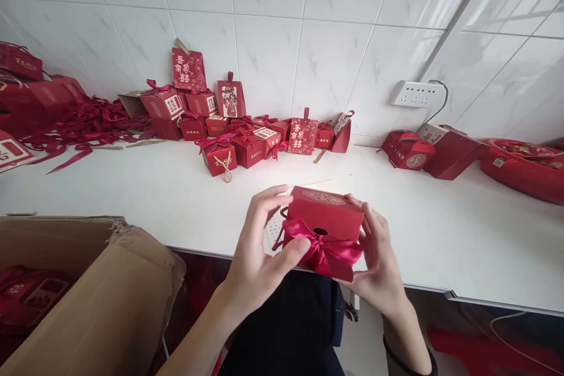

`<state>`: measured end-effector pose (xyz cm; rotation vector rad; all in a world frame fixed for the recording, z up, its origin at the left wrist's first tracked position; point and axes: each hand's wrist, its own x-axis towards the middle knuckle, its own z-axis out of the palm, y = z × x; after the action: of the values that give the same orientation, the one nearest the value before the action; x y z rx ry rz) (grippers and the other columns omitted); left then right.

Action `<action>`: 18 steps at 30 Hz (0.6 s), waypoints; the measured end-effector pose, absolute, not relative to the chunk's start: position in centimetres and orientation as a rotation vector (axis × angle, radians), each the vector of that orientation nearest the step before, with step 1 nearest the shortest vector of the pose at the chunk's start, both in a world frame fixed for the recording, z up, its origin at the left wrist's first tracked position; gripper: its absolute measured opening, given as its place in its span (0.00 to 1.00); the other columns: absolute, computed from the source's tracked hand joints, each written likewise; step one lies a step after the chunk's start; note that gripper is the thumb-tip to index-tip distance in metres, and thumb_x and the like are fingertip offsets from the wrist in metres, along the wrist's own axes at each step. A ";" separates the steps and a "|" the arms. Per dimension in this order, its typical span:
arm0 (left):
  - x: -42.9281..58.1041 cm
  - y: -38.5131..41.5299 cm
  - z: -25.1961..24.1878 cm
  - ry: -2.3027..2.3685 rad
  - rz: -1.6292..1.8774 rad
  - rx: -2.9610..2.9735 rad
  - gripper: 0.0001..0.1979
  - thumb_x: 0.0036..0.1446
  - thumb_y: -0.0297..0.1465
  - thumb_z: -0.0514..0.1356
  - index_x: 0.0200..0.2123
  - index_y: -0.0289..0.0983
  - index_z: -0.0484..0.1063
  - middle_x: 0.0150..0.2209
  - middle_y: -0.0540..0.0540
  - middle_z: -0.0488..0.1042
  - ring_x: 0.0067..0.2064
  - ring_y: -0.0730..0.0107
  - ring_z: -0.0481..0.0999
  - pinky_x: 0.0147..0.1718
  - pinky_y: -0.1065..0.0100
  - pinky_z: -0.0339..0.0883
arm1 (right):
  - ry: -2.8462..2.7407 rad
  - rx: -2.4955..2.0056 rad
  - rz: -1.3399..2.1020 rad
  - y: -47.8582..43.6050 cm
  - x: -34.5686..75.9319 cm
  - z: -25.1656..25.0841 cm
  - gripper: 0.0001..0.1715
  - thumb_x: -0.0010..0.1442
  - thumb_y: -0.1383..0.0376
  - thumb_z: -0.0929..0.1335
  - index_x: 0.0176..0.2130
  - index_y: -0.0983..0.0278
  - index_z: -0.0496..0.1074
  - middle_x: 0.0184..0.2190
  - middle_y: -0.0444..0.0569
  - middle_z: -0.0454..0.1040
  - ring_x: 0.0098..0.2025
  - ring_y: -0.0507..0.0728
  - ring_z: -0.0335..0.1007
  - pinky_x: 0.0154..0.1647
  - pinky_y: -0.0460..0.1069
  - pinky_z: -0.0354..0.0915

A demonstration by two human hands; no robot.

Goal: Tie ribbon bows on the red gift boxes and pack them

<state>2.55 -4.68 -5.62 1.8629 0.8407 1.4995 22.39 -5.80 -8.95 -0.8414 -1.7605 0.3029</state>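
Note:
Between my two hands is a red gift box, held up over the table's front edge. A crimson satin bow lies across the side facing me, just below a dark round hole, and a gold round print marks the top. My left hand grips the left side, its thumb pressed by the bow. My right hand is wrapped round the right side, with fingers at the top edge and thumb low down. Behind the box, a printed sheet lies partly hidden on the white table.
Several red gift boxes stand along the tiled wall, with a heap of crimson ribbons to their left. An open cardboard carton is at the front left. A red basin and a power strip are on the right.

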 end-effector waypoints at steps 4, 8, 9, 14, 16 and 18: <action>3.2 -6.3 -4.3 0.848 1.877 2.184 0.06 0.54 0.22 0.60 0.34 0.38 0.68 0.36 0.47 0.67 0.43 0.70 0.71 0.43 0.67 0.70 | -1.725 -0.783 0.160 -6.3 22.0 -8.2 0.54 0.51 0.67 0.74 0.66 0.52 0.43 0.61 0.54 0.50 0.64 0.66 0.47 0.56 0.60 0.64; 3.3 -8.4 -3.8 0.755 1.855 2.621 0.09 0.50 0.23 0.63 0.36 0.40 0.71 0.31 0.50 0.69 0.37 0.70 0.70 0.48 0.60 0.68 | -1.640 -0.815 0.232 -7.0 21.7 -7.9 0.52 0.52 0.63 0.74 0.65 0.49 0.44 0.61 0.53 0.51 0.64 0.67 0.48 0.57 0.62 0.62; 3.3 -8.7 -3.9 0.746 1.820 2.701 0.10 0.50 0.24 0.63 0.36 0.42 0.71 0.30 0.51 0.70 0.37 0.70 0.70 0.50 0.60 0.67 | -1.623 -0.822 0.245 -7.2 21.7 -7.8 0.52 0.52 0.63 0.74 0.65 0.48 0.45 0.61 0.52 0.51 0.64 0.67 0.48 0.57 0.63 0.62; 3.0 -7.8 -3.7 0.646 1.794 2.687 0.20 0.50 0.28 0.64 0.46 0.49 0.69 0.43 0.48 0.71 0.49 0.62 0.70 0.54 0.56 0.63 | -1.602 -0.809 0.287 -8.2 22.0 -7.1 0.52 0.50 0.59 0.75 0.64 0.47 0.45 0.61 0.52 0.52 0.63 0.68 0.49 0.56 0.63 0.63; 2.7 -7.0 -2.6 0.705 1.681 2.548 0.33 0.47 0.33 0.67 0.56 0.50 0.60 0.55 0.44 0.63 0.59 0.53 0.61 0.58 0.51 0.57 | -1.622 -0.805 0.298 -8.3 22.2 -6.6 0.52 0.50 0.57 0.75 0.65 0.48 0.45 0.61 0.52 0.52 0.63 0.69 0.49 0.55 0.63 0.64; 2.4 -6.1 -0.9 0.755 1.419 2.472 0.43 0.46 0.38 0.67 0.62 0.49 0.50 0.63 0.43 0.52 0.64 0.47 0.52 0.61 0.48 0.51 | -1.641 -0.821 0.285 -8.1 22.3 -5.9 0.53 0.50 0.54 0.74 0.65 0.49 0.45 0.61 0.53 0.52 0.63 0.69 0.49 0.55 0.63 0.64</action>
<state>2.43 -6.14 -0.88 2.4720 0.7553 1.4191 22.26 -8.06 -5.87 -0.8207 -1.6414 0.2850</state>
